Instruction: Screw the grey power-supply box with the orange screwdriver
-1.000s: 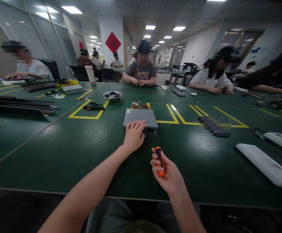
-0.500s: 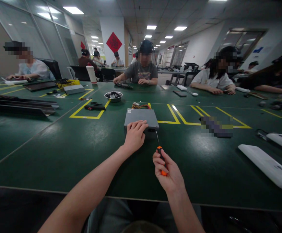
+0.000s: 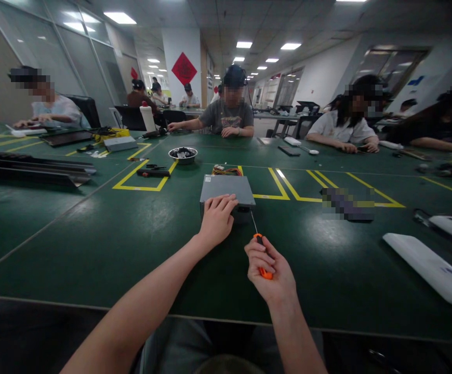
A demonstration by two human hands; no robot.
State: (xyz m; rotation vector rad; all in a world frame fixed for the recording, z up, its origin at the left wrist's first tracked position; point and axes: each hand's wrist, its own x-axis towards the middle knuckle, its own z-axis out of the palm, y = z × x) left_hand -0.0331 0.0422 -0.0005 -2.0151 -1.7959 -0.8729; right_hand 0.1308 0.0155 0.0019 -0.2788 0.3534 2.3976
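While the left hand (image 3: pixel 216 221) presses the grey box (image 3: pixel 226 189), right-hand fingers (image 3: pixel 263 254) grip the screwdriver (image 3: pixel 260 249)

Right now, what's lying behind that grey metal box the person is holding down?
Behind the grey metal box, a bundle of orange and yellow wires pokes out. Where they join the box is hidden. The left hand covers its near corner.

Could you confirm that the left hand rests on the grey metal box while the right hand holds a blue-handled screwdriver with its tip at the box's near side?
Not quite: the handle is orange, not blue. In the head view the left hand rests on the grey metal box, and the right hand holds the orange-handled screwdriver with its tip at the box's near side.
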